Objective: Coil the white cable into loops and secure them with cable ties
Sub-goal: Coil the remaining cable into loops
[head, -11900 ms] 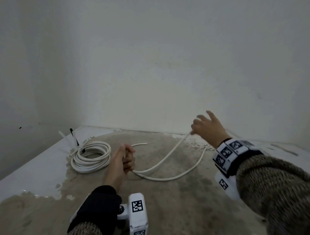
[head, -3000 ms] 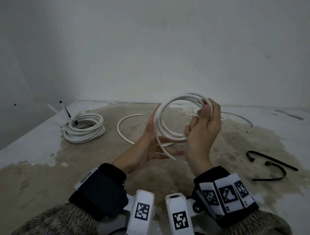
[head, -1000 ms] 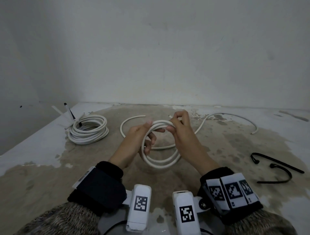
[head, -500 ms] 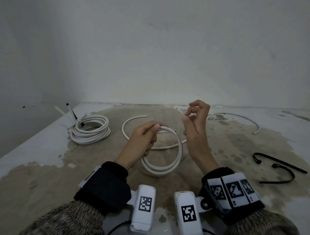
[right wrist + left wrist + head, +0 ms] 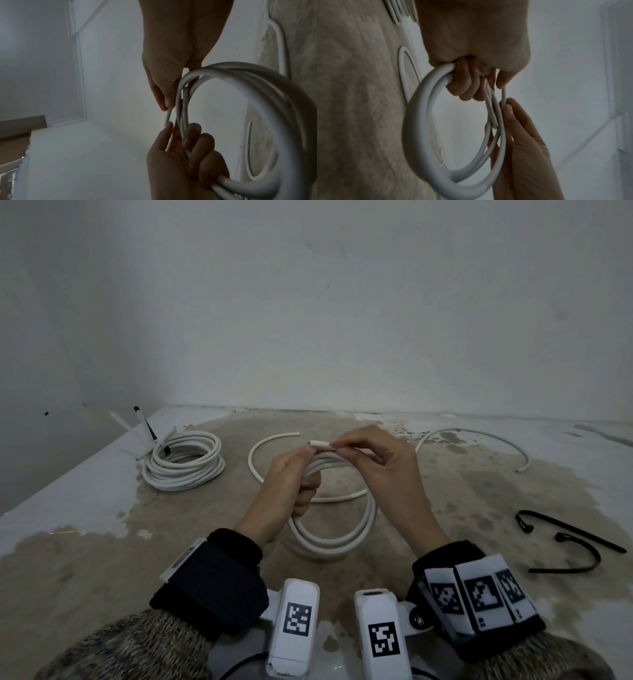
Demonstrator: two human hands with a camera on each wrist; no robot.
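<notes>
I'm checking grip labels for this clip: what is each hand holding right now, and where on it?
The left hand grips the top of the white cable coil, fingers curled round its loops. The right hand pinches the cable's free end.

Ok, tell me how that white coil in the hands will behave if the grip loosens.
The white coil looks springy: its loops hold round arcs instead of drooping, so it would probably spring open. Its free end juts out straight where the right hand pinches it. The left hand alone carries it, so it is likely light.
</notes>
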